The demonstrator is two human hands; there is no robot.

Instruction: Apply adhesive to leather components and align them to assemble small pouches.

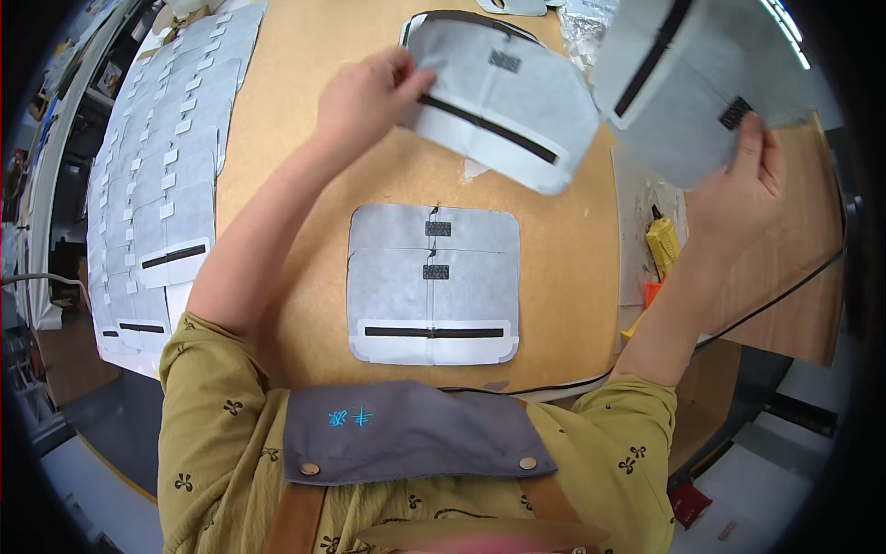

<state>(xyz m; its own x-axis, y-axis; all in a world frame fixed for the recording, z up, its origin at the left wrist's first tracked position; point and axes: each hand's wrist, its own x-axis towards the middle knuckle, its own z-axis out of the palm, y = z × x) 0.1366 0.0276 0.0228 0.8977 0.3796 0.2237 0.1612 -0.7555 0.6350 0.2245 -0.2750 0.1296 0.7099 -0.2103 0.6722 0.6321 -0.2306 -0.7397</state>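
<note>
My left hand [365, 103] pinches the left edge of a light grey fabric panel [517, 102], which is raised and tilted over the far part of the table. This panel has a black strip in a white band and a small dark patch. At the upper right, my right hand [746, 189] grips a second grey fabric panel [701, 55] near its dark patch; it is blurred and partly out of view. Between my arms, a third grey fabric panel [388, 291] lies flat on the tan table [291, 222], with two dark patches and a black strip along its near side.
Overlapping grey panels [198, 129] with white tabs cover the left side. At the right are a yellow tool [661, 242] with a black tip and a black cable [775, 309] crossing a wooden surface [784, 258]. Crumpled clear plastic [583, 32] sits at the far edge.
</note>
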